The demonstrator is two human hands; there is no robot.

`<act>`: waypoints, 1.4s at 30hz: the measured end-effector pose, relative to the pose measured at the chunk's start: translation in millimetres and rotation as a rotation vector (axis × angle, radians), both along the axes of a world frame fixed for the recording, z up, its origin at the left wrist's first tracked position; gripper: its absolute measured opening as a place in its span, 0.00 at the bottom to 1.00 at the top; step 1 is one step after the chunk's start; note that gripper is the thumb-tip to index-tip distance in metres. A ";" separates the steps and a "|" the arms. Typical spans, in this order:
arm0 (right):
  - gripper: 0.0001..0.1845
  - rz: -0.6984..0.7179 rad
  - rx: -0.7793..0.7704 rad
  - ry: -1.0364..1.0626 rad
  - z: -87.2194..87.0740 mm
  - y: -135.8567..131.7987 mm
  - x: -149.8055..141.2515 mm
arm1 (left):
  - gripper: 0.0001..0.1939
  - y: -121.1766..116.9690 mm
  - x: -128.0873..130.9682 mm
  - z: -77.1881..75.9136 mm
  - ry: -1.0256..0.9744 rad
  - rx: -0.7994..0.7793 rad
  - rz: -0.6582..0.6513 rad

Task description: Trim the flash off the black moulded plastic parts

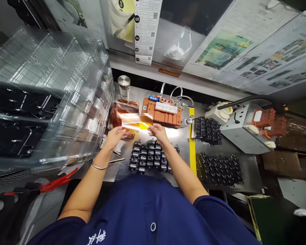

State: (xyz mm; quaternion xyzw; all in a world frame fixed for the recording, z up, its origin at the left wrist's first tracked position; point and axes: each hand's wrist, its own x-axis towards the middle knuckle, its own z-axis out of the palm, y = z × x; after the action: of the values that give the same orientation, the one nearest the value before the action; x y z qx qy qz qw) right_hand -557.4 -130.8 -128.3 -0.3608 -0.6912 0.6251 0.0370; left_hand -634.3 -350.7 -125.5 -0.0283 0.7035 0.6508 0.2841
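Note:
Both my hands hold a glossy amber sheet of film stretched flat above the metal bench. My left hand pinches its left edge and wears a thin bracelet on the wrist. My right hand pinches its right edge. Just below the hands lies a block of several small black coil parts set in rows. Behind the sheet sits an orange fixture with a white terminal strip and wires.
A tall stack of clear plastic trays fills the left. More black parts lie in heaps right of a yellow tape line. A metal-lidded jar, a grey machine and red-handled scissors are nearby.

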 end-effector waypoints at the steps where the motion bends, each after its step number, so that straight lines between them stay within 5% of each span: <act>1: 0.17 -0.024 0.015 0.008 5.1 3.6 8.9 | 0.29 5.3 5.0 6.2 -0.009 0.057 -0.030; 4: 0.12 -0.051 0.206 0.095 22.9 5.0 35.6 | 0.32 25.0 24.2 24.0 -0.005 0.103 -0.066; 9: 0.10 0.351 0.581 0.314 51.0 -11.9 71.6 | 0.30 60.8 55.2 46.6 -0.001 0.050 -0.196; 12: 0.13 0.371 0.641 0.274 63.5 -10.2 87.8 | 0.27 76.6 69.0 57.7 0.016 0.104 -0.340; 18: 0.10 0.348 0.352 0.211 85.5 16.8 113.1 | 0.13 96.5 84.8 81.1 0.438 -0.143 -0.639; 24: 0.11 0.462 0.141 0.118 101.6 42.6 119.1 | 0.16 109.3 87.2 88.3 0.526 -0.163 -0.831; 31: 0.07 0.584 0.108 0.123 99.9 68.6 107.4 | 0.16 116.7 76.7 75.8 0.449 -0.142 -0.758; 35: 0.04 0.579 -0.128 0.122 86.8 75.3 99.2 | 0.15 121.0 81.8 72.0 0.428 -0.121 -0.668; 39: 0.03 0.285 -0.371 0.063 77.0 78.1 96.9 | 0.14 119.3 83.1 66.7 0.360 -0.162 -0.449; 42: 0.05 -0.068 -0.319 0.046 72.8 90.8 104.6 | 0.15 108.9 59.1 53.2 0.206 -0.119 -0.133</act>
State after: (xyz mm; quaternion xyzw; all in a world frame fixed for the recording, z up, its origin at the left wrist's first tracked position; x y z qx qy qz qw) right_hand -452.8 -40.0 -55.5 -0.3709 -0.5696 0.7333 0.0162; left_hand -575.2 -241.8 -72.3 0.0685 0.7667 0.5870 0.2508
